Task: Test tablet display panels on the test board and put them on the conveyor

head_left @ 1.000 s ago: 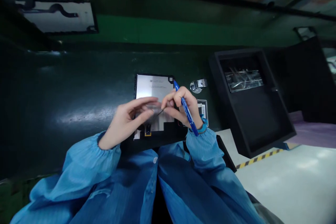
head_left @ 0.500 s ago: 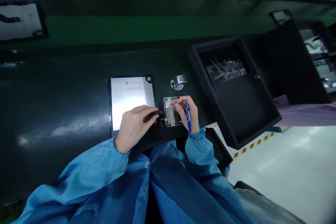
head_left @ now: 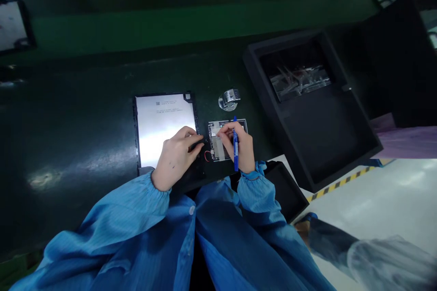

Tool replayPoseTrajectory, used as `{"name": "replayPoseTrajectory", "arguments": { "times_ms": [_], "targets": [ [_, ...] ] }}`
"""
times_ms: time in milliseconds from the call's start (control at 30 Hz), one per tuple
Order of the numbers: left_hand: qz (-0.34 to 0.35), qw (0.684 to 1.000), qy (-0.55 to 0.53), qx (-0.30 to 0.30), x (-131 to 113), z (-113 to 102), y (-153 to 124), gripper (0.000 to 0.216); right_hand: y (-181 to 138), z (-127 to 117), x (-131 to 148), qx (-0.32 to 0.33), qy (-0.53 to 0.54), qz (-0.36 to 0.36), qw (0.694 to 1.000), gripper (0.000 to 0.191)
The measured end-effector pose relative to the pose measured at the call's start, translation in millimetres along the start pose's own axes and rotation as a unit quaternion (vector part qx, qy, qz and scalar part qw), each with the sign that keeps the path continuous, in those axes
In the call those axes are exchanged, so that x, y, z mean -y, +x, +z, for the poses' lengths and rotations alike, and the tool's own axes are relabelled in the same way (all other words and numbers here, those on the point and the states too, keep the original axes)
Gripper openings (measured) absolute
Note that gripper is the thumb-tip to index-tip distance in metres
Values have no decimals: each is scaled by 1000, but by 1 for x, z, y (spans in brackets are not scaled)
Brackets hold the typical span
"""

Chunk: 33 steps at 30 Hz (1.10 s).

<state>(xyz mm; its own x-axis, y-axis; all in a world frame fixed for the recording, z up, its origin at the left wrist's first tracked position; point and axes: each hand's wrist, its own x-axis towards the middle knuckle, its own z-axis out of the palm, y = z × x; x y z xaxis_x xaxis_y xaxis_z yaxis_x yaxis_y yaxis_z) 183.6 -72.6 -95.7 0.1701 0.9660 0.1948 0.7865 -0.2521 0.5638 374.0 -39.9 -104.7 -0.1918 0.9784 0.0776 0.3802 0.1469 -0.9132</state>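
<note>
My right hand holds a blue pen between its fingers, the pen running lengthwise along the hand. Its thumb and index fingertips come together over a small circuit board with a pale strip across it; part of the board is hidden under this hand. My left hand reaches over the lower right of a tablet-like panel with a bright silver back and dark frame. Its thumb and index fingertips are slightly apart by the board's left edge, nothing visible between them. A thin red wire curls at the board's lower left.
A shiny metal tape-roll-like piece stands behind the board. To the right lies a large black tray with clear plastic packaging in it. Another panel is at the far left. Someone's legs show at lower right.
The view has shifted slightly. My left thumb and index finger have drawn back a little from the board. My right hand still has the pen over the board.
</note>
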Motion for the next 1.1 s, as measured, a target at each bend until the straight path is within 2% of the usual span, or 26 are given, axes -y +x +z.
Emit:
{"name": "replayPoseTrajectory", "arguments": {
  "times_ms": [1100],
  "targets": [
    [-31, 999, -37, 2, -3, -1, 1, 16, 0, 0, -3, 4, -20, -4, 1000, 2]
  ]
}}
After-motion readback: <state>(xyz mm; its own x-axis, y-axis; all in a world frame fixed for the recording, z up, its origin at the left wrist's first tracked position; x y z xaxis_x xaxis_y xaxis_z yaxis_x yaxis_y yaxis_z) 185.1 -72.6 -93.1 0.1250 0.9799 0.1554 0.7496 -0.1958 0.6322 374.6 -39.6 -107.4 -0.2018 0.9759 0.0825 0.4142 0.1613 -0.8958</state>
